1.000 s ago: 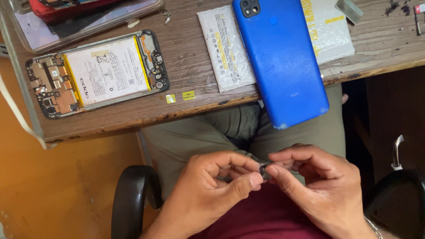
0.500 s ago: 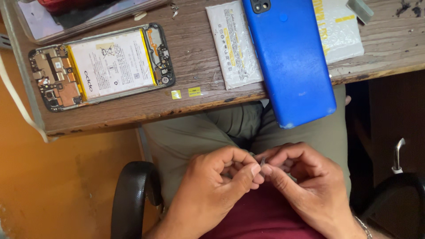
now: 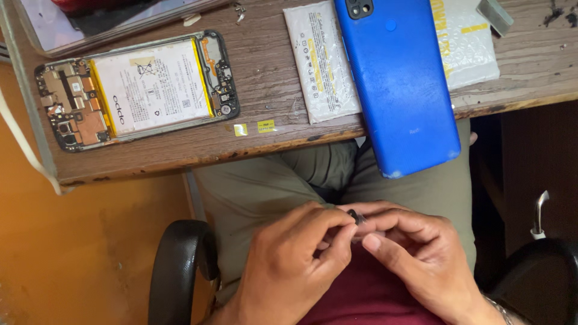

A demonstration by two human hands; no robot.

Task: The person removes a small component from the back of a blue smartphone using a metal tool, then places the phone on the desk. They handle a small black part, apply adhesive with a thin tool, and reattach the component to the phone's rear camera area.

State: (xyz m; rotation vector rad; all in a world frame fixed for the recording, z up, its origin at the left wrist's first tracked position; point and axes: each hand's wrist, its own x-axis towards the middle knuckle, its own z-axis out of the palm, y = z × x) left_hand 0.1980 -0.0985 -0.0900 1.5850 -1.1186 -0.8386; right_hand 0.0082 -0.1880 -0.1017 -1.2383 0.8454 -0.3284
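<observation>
My left hand (image 3: 295,265) and my right hand (image 3: 415,259) meet over my lap, below the desk edge. Their fingertips pinch one small dark part (image 3: 356,216) between them; its exact shape is too small to tell. On the wooden desk (image 3: 271,78) above lies an opened phone (image 3: 138,87) with its white battery and circuit boards exposed. A blue phone back cover (image 3: 400,84) hangs partly over the desk's front edge, resting on a white battery pack (image 3: 316,60).
Two small yellow stickers (image 3: 256,127) lie near the desk's front edge. A second white pack (image 3: 466,42) sits at the right, a red-and-clear item (image 3: 114,15) at the top left. Black chair armrests (image 3: 177,271) flank my legs.
Both hands stay together on the small part, with the fingers shifting slightly. The view has moved a little, so the desk appears higher in the frame.
</observation>
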